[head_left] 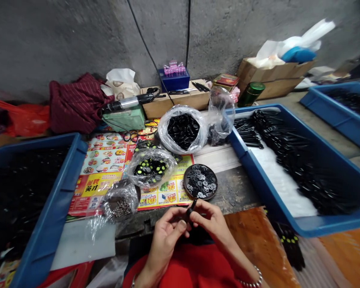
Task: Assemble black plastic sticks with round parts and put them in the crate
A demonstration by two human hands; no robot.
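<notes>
Low in the centre of the view, my left hand (170, 232) and my right hand (208, 219) meet around a small black part (192, 208). The fingers of both hands pinch it, and its upper end sticks up between them. Just beyond the fingertips lies a round dark dish (213, 192) of grey, flat pieces (201, 180). Plastic bags behind and to the left hold black round parts (183, 130), black and yellow-green parts (150, 170) and small metal screws (120, 209).
A blue tray (249, 170) with rows of black parts stands at right, another blue tray (55, 208) at left. Along the wall are a power screwdriver (129, 103), a blue box (175, 82), a green tin (252, 94) and a cardboard box (273, 78).
</notes>
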